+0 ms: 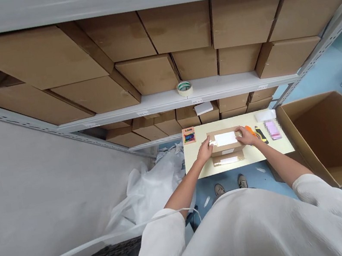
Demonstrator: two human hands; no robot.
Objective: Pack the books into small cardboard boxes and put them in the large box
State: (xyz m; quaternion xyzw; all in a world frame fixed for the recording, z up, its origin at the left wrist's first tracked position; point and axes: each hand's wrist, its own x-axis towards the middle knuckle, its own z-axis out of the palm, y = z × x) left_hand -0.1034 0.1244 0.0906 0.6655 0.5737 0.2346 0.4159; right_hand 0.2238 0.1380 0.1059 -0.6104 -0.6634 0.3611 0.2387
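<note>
A small brown cardboard box point(218, 149) with a white label point(225, 138) on top lies on the pale yellow table point(202, 166). My left hand point(205, 150) grips the left end of this box, thumb at the top edge. At the opposite end, my right hand point(246, 136) has its fingers closed on the edge. Clear tape shines on both sides of the label. A second brown cardboard piece point(241, 156), also labelled, lies at the near side of the box. Just right of my right hand are an orange object point(250, 129) and a yellow-and-black tool point(261, 135), partly hidden.
A purple packet point(272, 129) and white packet point(265, 115) lie at the table's right, a colourful card point(188, 135) at its left. Right stands a large open carton point(335, 131). Shelves of boxes rise ahead, with a tape roll point(184, 88). White wrapping point(152, 192) heaps left.
</note>
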